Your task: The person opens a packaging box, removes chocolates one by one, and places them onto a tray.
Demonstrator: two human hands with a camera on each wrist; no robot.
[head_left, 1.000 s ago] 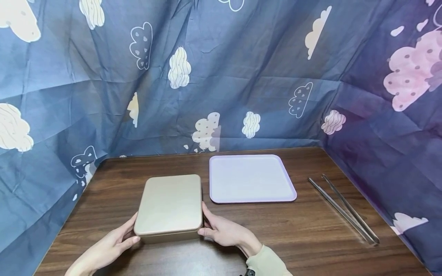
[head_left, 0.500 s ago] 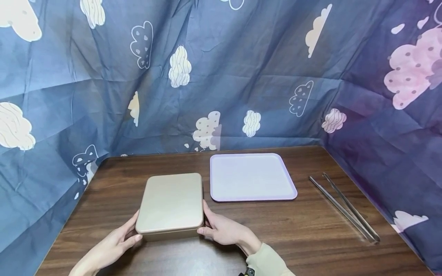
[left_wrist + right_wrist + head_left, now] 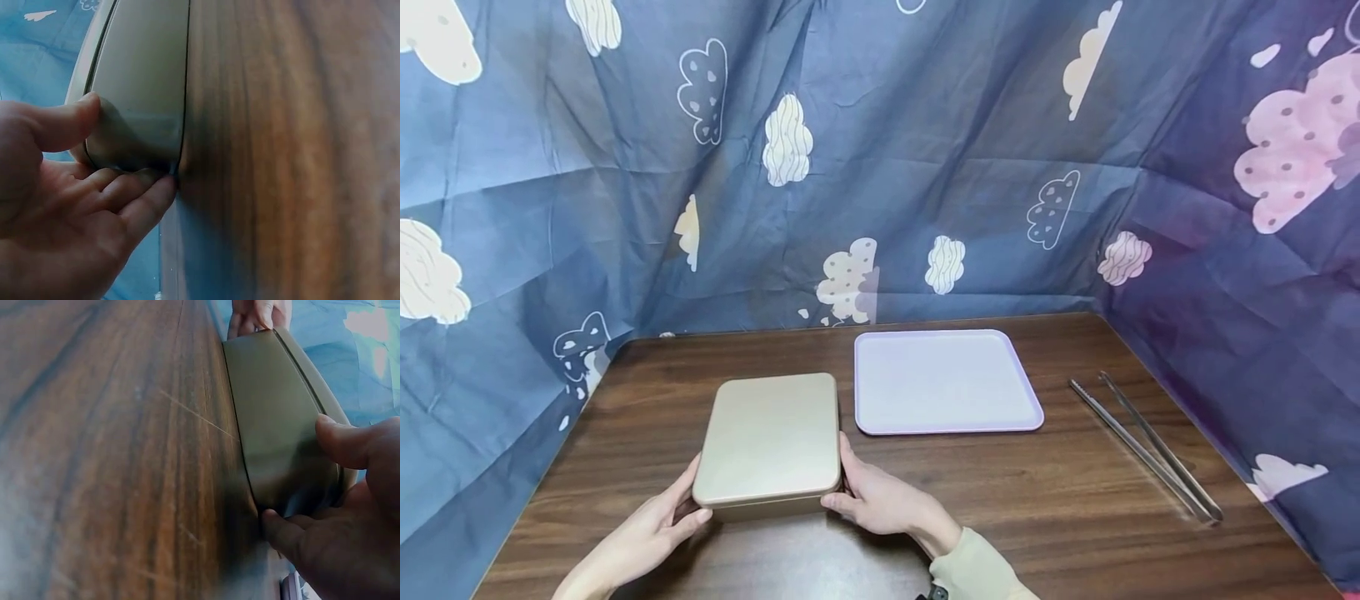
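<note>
A gold-beige rectangular tin box [image 3: 767,437] with its lid on sits on the wooden table, left of the middle. My left hand [image 3: 643,533] holds its near left corner. In the left wrist view the left thumb [image 3: 81,119] lies on the front wall, while the fingers [image 3: 134,194] curl against the side. My right hand [image 3: 887,500] holds the near right corner. Its thumb [image 3: 337,440] presses on the front wall by the lid seam, as the right wrist view shows, and the other fingers bend round the side, low by the table. The inside of the tin is hidden.
A pale lilac tray [image 3: 947,383] lies behind and to the right of the tin. Further right rest long metal tongs [image 3: 1150,454] with their arms spread. Blue cloth [image 3: 880,167] with cloud prints hangs at the back and both sides of the table [image 3: 1037,517].
Both hands keep their hold at the tin's near corners. The right thumb has slid slightly left along the front wall. The head view has shifted a little; tray and tongs stay put.
</note>
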